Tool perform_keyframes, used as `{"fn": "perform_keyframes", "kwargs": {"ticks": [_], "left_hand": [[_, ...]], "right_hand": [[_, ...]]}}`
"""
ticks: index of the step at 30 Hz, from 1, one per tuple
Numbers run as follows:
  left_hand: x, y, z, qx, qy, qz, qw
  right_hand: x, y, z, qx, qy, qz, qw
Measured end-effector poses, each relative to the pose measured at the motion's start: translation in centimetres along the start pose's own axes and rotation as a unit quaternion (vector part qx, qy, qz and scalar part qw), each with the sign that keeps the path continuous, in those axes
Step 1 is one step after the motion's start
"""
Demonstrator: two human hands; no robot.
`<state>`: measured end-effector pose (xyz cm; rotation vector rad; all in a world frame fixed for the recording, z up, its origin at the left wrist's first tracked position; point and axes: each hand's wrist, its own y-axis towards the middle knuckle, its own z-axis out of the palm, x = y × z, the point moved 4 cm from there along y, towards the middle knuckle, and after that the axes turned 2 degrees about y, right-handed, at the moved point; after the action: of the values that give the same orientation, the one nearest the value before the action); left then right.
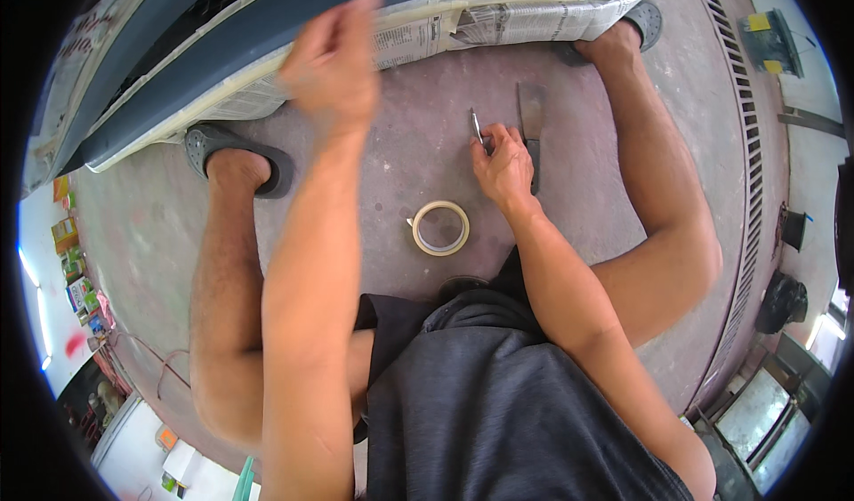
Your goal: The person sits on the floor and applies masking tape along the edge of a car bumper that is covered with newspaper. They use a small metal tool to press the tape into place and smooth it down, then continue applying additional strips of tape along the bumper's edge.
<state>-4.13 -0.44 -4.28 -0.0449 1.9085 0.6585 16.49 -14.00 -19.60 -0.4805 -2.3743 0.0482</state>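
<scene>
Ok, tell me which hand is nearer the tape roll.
The right hand, holding a slim tool beside the flat scraper; the left hand is farther, by the papered panel.

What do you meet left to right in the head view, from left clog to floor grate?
Left clog → left hand → beige tape roll → right hand → right clog → floor grate
</scene>
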Motion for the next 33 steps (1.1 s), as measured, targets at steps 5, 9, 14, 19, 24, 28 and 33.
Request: {"fn": "perform_keyframes", "kwargs": {"ticks": [5, 9, 14, 19, 24, 28, 33], "left_hand": [[9.6, 2.1, -16.0, -0.226, 0.01, -0.13, 0.965], [15.5, 2.9, -28.8, -0.127, 0.424, -0.218, 0.87], [11.7, -0.1, -23.8, 0.193, 0.479, -0.377, 0.769], [13.8, -0.9, -25.5, 0.273, 0.5, -0.319, 0.757], [14.7, -0.6, -25.6, 0.27, 0.486, -0.299, 0.775], [15.5, -0.9, -25.3, 0.267, 0.487, -0.281, 0.782], [16.5, -1.0, -25.6, 0.278, 0.518, -0.296, 0.753]], "right_hand": [[-0.5, -0.6, -0.3, -0.009, 0.002, -0.033, 0.999], [-0.5, -1.3, -0.8, -0.036, 0.03, -0.021, 0.999], [-3.9, -0.9, -3.8, -0.19, 0.015, 0.015, 0.982], [-4.7, -3.4, -4.7, -0.163, -0.121, 0.091, 0.975], [-5.8, -3.5, -3.9, -0.121, -0.087, 0.084, 0.985], [-3.5, -2.5, -4.9, -0.154, -0.014, 0.089, 0.984], [2.8, -1.0, -7.9, -0.259, 0.099, -0.15, 0.949]]}}
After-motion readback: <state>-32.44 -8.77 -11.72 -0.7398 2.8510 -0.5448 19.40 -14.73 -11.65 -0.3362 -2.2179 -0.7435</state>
